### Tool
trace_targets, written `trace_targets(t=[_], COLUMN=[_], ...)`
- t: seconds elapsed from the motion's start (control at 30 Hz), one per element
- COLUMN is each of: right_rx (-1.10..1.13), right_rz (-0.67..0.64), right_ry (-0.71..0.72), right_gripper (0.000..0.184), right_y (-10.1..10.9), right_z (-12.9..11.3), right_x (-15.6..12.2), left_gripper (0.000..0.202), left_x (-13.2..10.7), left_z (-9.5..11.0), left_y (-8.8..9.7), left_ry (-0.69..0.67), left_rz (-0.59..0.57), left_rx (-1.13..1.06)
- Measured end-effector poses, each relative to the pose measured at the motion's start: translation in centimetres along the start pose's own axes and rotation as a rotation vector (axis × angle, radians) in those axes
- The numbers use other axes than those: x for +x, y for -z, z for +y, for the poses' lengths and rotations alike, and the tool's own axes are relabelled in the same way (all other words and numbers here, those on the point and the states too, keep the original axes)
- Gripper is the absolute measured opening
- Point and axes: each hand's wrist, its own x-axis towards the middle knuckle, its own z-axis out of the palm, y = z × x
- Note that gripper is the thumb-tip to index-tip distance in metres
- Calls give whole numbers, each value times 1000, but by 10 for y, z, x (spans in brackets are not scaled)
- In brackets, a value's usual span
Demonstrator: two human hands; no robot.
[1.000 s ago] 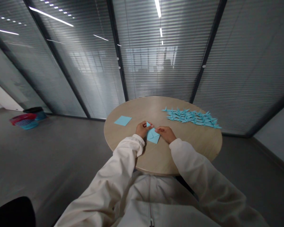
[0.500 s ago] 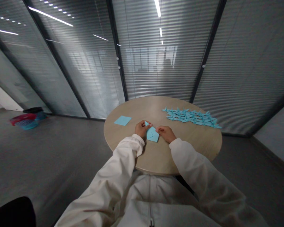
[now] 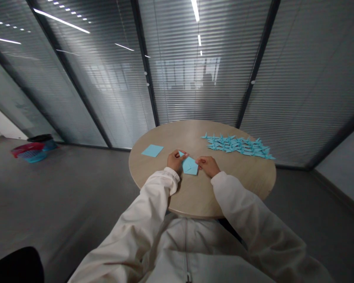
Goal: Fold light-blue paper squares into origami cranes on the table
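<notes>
A partly folded sheet of light-blue origami paper point(image 3: 190, 166) is held between my hands over the round table, with a V-shaped crease or flap edge showing on its face. My left hand point(image 3: 176, 160) pinches its upper left corner between thumb and fingers. At its right edge, my right hand point(image 3: 208, 166) grips the paper with thumb and forefinger. To the left lies a flat light-blue sheet or stack of paper point(image 3: 152, 150); I cannot tell which. Several folded blue paper cranes point(image 3: 238, 145) sit in close rows at the table's back right.
The round wooden table point(image 3: 194, 204) stands before a glass partition with blinds point(image 3: 191, 102). On the floor at far left are a blue and red basket point(image 3: 32, 153) and a dark-topped bin point(image 3: 45, 140). A black rounded object point(image 3: 17, 267) shows at bottom left.
The held paper has tilted slightly, its lower edge a little higher. My right hand has shifted slightly along its right edge, and both hands keep their grip.
</notes>
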Motion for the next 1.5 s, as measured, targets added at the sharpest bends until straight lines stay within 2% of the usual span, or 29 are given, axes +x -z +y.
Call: trace_targets(t=[0.13, 0.3, 0.43, 0.63, 0.8, 0.87, 0.93, 1.1, 1.33, 1.5], right_rx=[23, 147, 47, 19, 18, 21, 19, -5, -29, 36], right_rz=[4, 0, 51, 183, 303, 331, 339, 354, 347, 331], right_ry=[0, -48, -38, -9, 16, 8, 4, 31, 48, 88], right_gripper=[20, 20, 14, 18, 20, 21, 23, 24, 25, 30], right_y=[-1, -3, 0, 2, 5, 6, 6, 5, 4, 2], right_z=[0, 3, 7, 10, 14, 15, 16, 16, 14, 7], right_x=[0, 3, 6, 9, 12, 13, 13, 12, 11, 9], left_gripper=[38, 39, 40, 43, 74, 80, 74, 42, 32, 19], left_x=[3, 5, 6, 3, -3, -5, -5, -1, -2, -2], left_z=[-4, -3, -4, -4, 2, 3, 2, -5, -5, -2], left_y=[2, 5, 5, 4, 3, 3, 3, 5, 6, 6], left_ry=[2, -11, -11, -61, -71, -68, -73, -72, -105, -227], left_rz=[-25, 6, -5, -142, -246, -282, -296, -272, -245, -127], left_rx=[-9, 10, 11, -39, 35, 83, 157, 290, 390, 574])
